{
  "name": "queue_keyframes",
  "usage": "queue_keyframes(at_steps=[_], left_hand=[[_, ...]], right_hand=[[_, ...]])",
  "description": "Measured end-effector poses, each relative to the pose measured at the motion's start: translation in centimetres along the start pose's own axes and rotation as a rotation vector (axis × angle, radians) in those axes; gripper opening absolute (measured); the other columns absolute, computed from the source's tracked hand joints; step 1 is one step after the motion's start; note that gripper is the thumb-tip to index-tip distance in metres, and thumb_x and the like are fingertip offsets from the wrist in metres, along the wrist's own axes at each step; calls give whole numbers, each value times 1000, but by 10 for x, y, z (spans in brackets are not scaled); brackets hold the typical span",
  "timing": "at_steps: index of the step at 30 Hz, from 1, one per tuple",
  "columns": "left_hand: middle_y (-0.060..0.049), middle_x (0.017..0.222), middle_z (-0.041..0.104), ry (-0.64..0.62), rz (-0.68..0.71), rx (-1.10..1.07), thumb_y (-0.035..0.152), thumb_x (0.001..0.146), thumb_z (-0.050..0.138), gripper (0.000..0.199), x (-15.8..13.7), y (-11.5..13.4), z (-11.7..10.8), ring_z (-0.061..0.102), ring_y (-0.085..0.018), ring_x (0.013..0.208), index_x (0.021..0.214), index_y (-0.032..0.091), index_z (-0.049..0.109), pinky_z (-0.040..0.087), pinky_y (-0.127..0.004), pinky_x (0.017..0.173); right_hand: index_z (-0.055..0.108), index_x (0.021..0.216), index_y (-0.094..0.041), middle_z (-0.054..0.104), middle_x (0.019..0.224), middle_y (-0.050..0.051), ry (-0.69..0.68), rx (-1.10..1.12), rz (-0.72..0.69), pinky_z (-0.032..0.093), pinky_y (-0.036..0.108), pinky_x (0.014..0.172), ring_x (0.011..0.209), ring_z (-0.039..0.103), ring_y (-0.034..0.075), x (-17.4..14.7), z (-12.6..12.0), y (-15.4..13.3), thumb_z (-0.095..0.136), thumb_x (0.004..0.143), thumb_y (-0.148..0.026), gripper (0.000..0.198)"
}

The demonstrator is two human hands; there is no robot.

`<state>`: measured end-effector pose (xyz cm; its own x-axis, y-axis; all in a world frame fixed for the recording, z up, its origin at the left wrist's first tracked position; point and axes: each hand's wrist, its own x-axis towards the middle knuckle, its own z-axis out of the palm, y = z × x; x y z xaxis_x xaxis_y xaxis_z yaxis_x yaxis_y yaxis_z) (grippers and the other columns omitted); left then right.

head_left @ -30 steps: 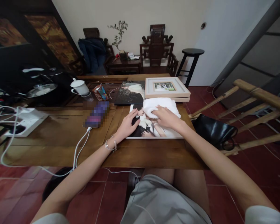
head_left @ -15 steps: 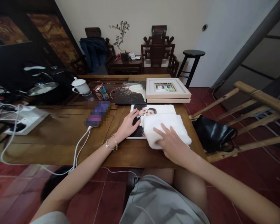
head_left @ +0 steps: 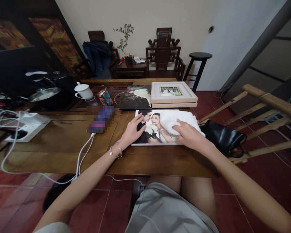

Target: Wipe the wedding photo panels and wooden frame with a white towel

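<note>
Photo panel (head_left: 157,133) under our flat left hand (head_left: 133,131), we seem mid-wipe, right hand (head_left: 191,136) gripping white cloth (head_left: 180,118); another stroke needs steady bracing.

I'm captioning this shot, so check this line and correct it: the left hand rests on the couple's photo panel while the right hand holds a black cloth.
The cloth is white, not black, as the head view shows. The left hand does rest on the photo panel, and the right hand holds the cloth.
</note>
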<state>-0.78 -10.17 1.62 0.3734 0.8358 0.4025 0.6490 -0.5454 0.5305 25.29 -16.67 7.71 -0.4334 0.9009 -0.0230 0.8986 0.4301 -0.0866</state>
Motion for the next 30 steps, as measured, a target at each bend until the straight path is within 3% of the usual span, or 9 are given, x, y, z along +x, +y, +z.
queue_keyframes(at_steps=[6, 10, 15, 20, 24, 30], left_hand=[[-16, 140, 52, 18, -19, 4, 37, 88, 54, 43, -1, 2, 0, 50, -28, 129, 124, 14, 60, 38, -44, 110], [-18, 147, 42, -49, -28, -9, 38, 92, 46, 50, -4, -3, 6, 40, -27, 137, 134, 11, 51, 30, -45, 114], [-17, 152, 35, -98, -43, -29, 38, 96, 38, 54, -4, -9, 12, 26, -25, 144, 142, 11, 42, 21, -45, 118], [-17, 152, 34, -103, -49, -37, 37, 96, 36, 54, -4, -11, 13, 26, -25, 144, 142, 10, 41, 22, -44, 118], [-17, 151, 36, -99, -42, -21, 34, 96, 37, 52, -3, -12, 13, 28, -26, 143, 141, 11, 43, 24, -46, 117], [-18, 149, 39, -83, -19, -2, 29, 95, 35, 50, -1, -16, 13, 32, -24, 142, 139, 6, 45, 24, -43, 118]], right_hand=[[63, 114, -14, 52, 137, 17, 10, -24, 27, 37, 53, 102, 137, 34, 38, -3, 7, -3, 43, 69, 3, 52], [65, 112, -15, 42, 148, 13, 43, -42, 12, 32, 60, 106, 140, 28, 39, -15, 12, -17, 41, 69, 6, 54], [70, 102, -18, 39, 151, 10, -4, -41, -115, 28, 65, 108, 141, 23, 42, -43, 19, -47, 45, 67, 4, 48], [71, 98, -19, 38, 152, 8, -18, -6, -216, 26, 65, 110, 141, 21, 43, -55, 25, -64, 47, 70, 0, 41], [69, 107, -19, 42, 149, 8, -25, 7, -207, 30, 64, 107, 140, 25, 42, -31, 18, -60, 44, 72, 2, 48], [59, 124, -19, 43, 148, 10, 20, -1, -121, 29, 61, 108, 139, 28, 38, 35, 11, -38, 44, 78, -1, 52]])
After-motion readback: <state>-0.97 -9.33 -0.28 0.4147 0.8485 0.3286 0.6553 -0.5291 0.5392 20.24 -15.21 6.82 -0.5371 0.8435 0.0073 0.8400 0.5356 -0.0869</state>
